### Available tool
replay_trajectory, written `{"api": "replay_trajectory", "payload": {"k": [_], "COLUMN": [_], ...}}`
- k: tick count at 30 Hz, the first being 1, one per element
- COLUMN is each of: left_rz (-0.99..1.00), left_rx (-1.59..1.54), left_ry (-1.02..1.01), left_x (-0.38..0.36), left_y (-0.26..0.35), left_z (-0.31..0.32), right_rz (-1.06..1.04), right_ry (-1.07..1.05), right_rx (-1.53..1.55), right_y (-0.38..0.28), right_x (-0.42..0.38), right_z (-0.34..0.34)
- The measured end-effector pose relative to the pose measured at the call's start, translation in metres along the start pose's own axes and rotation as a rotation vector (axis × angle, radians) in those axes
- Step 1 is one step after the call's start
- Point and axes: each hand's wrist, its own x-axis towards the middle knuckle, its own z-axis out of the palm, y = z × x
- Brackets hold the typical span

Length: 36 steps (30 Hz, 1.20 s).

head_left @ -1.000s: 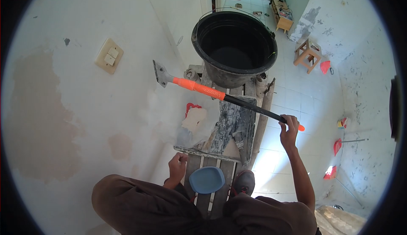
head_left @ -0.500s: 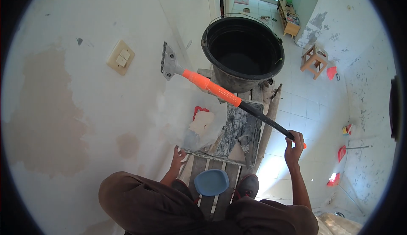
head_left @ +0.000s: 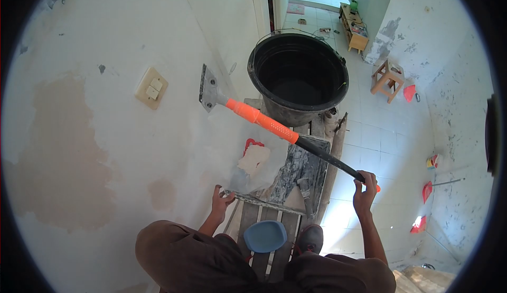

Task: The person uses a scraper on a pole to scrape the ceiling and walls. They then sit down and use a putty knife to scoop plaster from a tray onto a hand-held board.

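My right hand (head_left: 365, 191) is closed round the black handle end of a long scraper (head_left: 269, 126), just short of its orange tip. The scraper slants up and left, its orange grip in the middle and its wide metal blade beside the wall. Low on the left, my left hand (head_left: 221, 206) has thumb and fingers apart at the near left corner of a putty-smeared black tray (head_left: 274, 203). A clear plastic bag (head_left: 224, 158) with pale powder and something red inside lies over the tray's left part. On the tray's right side rests a putty knife (head_left: 304, 191).
Beyond the tray a big black bucket (head_left: 298, 103) stands on the slatted wooden platform (head_left: 247, 216). A blue basin (head_left: 265, 236) sits between my shoes. The patched wall (head_left: 174, 150) with a light switch (head_left: 152, 87) rises at left. A wooden stool (head_left: 388, 80) stands on the tiled floor.
My left hand has risen slightly at the tray's corner, and more of its fingers shows. The view has shifted a little; my right hand keeps its hold on the scraper.
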Motion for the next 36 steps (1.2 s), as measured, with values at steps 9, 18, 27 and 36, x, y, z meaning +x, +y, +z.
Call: {"api": "replay_trajectory", "payload": {"k": [9, 18, 27, 36], "left_rz": [0.033, 0.018, -0.04, 0.006], "left_rx": [0.02, 0.061, 0.278, 0.303], "left_ry": [-0.055, -0.113, -0.136, -0.042], "left_x": [0.009, 0.045, 0.028, -0.002], "left_y": [0.003, 0.014, 0.018, 0.003], "left_z": [0.003, 0.015, 0.007, -0.053], "right_rz": [-0.047, 0.043, -0.021, -0.012], "right_ry": [-0.014, 0.027, 0.025, 0.011], "right_rx": [-0.05, -0.003, -0.008, -0.07], "right_y": [-0.002, -0.011, -0.016, 0.02], "right_x": [0.004, 0.008, 0.011, -0.025], "right_z": [-0.007, -0.005, -0.004, -0.01]}}
